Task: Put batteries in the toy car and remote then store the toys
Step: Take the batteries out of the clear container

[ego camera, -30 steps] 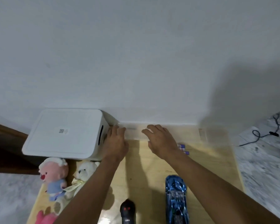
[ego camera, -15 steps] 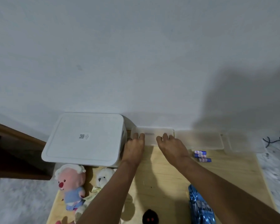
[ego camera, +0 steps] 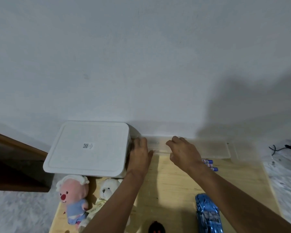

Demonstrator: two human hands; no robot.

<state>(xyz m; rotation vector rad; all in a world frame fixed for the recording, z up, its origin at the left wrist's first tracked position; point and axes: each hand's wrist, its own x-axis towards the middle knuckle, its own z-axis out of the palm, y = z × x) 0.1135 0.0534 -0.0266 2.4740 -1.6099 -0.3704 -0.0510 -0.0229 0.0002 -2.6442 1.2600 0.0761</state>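
Observation:
A small clear plastic box stands at the back of the wooden table, against the wall. My left hand holds its left end, thumb at the front edge. On its right end my right hand has fingers curled over the top and the thumb in front. Three blue batteries lie just right of my right wrist. The blue toy car sits at the near right under my right forearm. The black remote with red buttons peeks in at the bottom edge.
A large white lidded storage box fills the back left. A pink plush and a white bear plush lie in front of it. More clear boxes line the wall at the right. Cables lie on the floor.
Both hands went from lying flat on the clear box to closing round its ends, thumbs now at the front edge. The view has shifted a little.

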